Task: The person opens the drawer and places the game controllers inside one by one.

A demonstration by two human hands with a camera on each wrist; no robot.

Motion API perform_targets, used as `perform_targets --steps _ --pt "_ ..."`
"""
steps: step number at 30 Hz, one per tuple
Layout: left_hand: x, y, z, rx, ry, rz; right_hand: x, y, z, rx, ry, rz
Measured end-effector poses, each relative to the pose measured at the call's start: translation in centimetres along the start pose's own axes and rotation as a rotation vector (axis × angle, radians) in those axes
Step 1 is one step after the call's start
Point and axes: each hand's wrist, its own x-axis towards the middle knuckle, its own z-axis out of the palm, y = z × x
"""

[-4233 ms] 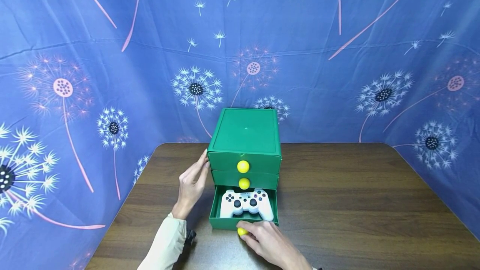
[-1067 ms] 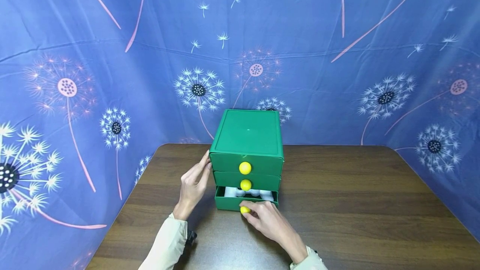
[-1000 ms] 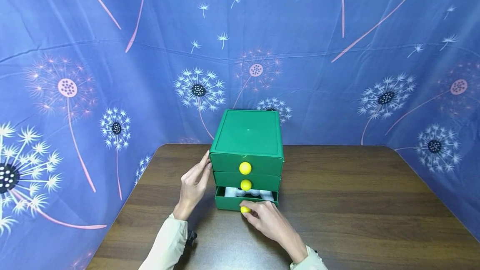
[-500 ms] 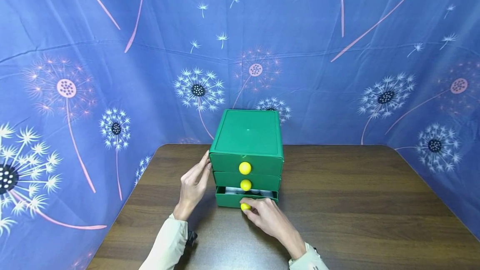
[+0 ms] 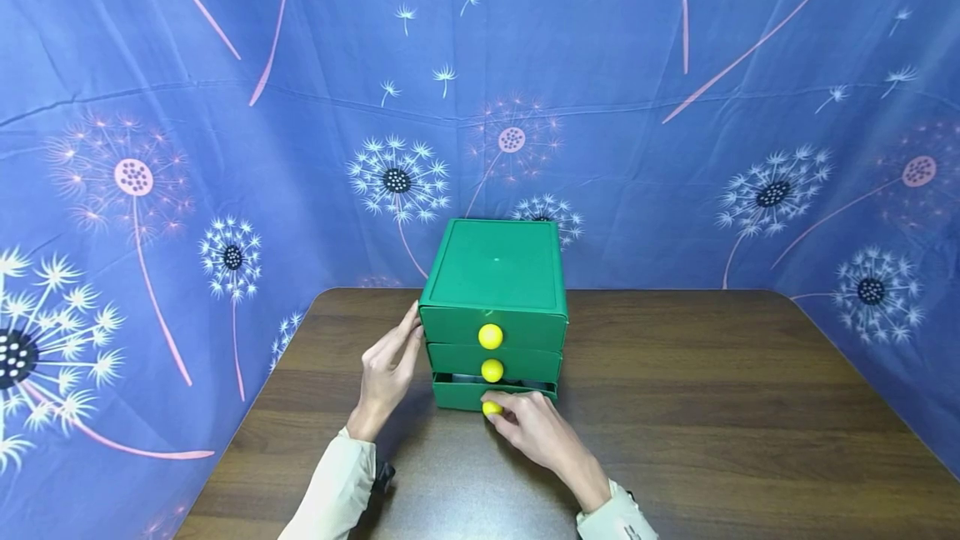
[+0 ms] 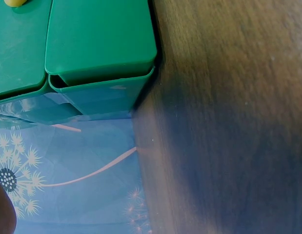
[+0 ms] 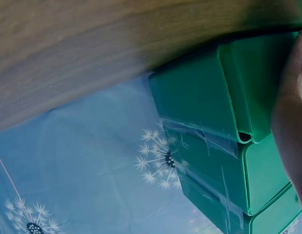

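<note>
A green three-drawer cabinet [image 5: 495, 265] stands on the table, each drawer with a round yellow knob. Its bottom drawer [image 5: 459, 395] sticks out slightly, leaving a narrow dark gap above its front. Only a pale sliver shows inside, where the white game controller is otherwise hidden. My right hand [image 5: 540, 433] pinches the bottom yellow drawer knob [image 5: 491, 408] between thumb and fingers. My left hand [image 5: 384, 373] rests its extended fingertips against the cabinet's left side near the upper front corner. The middle drawer [image 5: 450, 359] and top drawer [image 5: 450, 325] are closed.
The brown wooden table [image 5: 697, 407] extends on both sides of the cabinet. Behind it hangs a blue cloth [image 5: 622, 148] printed with dandelions. Clear tape [image 7: 204, 136] runs along the cabinet's side in the right wrist view.
The bottom drawer, far out with the white game controller in plain sight at first, has slid inward with my right hand on its knob. My left hand keeps its place on the cabinet.
</note>
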Motion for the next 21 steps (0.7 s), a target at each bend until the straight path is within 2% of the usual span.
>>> perform_targets --steps 21 --pt "-0.01 -0.08 -0.03 0.000 -0.008 0.002 0.45 0.22 -0.13 0.024 -0.026 0.025"
